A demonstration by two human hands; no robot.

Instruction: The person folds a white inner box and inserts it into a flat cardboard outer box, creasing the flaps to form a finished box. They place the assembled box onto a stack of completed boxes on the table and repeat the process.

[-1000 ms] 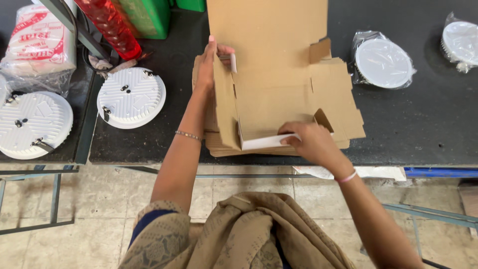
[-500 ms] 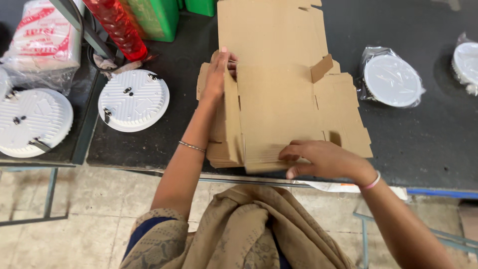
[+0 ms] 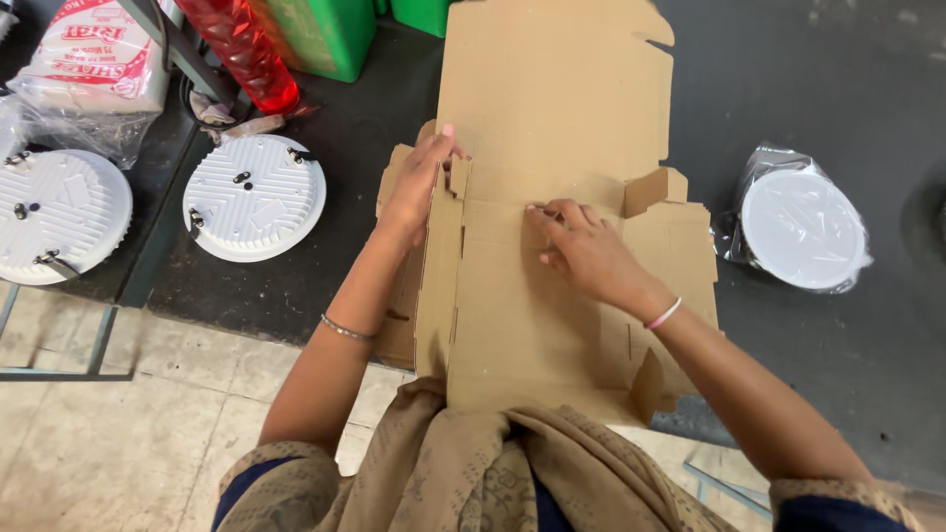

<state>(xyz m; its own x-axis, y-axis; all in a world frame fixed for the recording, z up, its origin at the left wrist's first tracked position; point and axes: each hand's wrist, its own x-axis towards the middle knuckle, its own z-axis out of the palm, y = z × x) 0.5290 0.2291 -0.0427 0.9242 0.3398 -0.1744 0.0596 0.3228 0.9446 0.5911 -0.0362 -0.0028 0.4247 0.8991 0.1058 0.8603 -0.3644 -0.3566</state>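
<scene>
head view: your left hand (image 3: 419, 187) grips the raised side flap of the cardboard box blank (image 3: 552, 197), holding it upright. your right hand (image 3: 581, 251) lies open, fingertips pressing the fold line flat.

Brown cardboard box blank (image 3: 552, 296), die-cut, lying mostly flat on the dark table — left side flap raised upright

Matt brown corrugated cardboard in the flat box blank (image 3: 552, 246), plain and unprinted, with rough cut edges. Dull dark table top (image 3: 838, 108), faintly speckled. White ribbed moulded plastic on the round disc (image 3: 254, 197) at left, matt, with small metal clips. Glossy crinkled clear film around the white disc (image 3: 803, 232) at right. Shiny red plastic wrap (image 3: 241, 44) far left. Woven tan cloth shawl (image 3: 493, 473) nearest, soft and matt.
</scene>
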